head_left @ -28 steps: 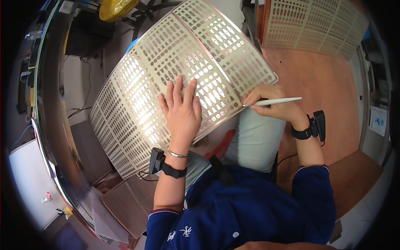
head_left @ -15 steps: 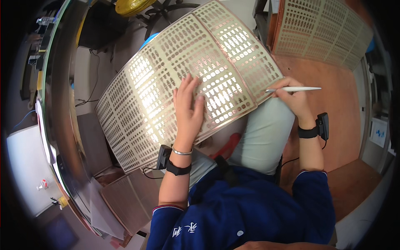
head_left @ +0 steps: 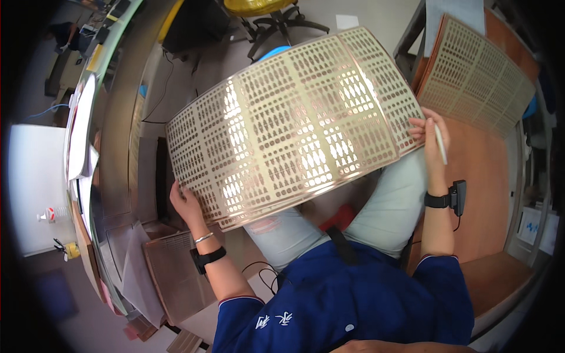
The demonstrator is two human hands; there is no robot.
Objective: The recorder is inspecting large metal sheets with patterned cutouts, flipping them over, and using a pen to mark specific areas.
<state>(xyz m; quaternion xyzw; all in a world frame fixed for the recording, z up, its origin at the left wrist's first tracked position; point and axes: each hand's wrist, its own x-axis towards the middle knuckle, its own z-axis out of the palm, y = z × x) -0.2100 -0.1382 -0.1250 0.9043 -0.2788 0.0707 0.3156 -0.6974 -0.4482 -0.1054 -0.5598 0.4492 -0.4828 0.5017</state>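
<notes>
A large, thin circuit board panel (head_left: 276,129), pale green with rows of shiny metallic shapes, lies tilted above my thighs. At its lower left corner, my left hand (head_left: 187,203) is closed on the edge. My right hand (head_left: 432,135) grips the opposite edge, its fingers lying over the border. A slim white pen (head_left: 441,145) is tucked in that same hand and points down toward my wrist. A step in the outline on the right suggests another sheet underneath, mostly hidden.
More patterned panels (head_left: 477,76) lean at the upper right, over a reddish-brown board surface (head_left: 471,170). A wheeled chair (head_left: 276,17) with a yellow seat stands beyond the panel. Along the left runs a long bench (head_left: 112,153); a brown box-like piece (head_left: 176,270) sits below it.
My left hand has gone from flat on the panel's middle to its left edge. My right hand has turned the pen back and taken the right edge. The panel has shifted right.
</notes>
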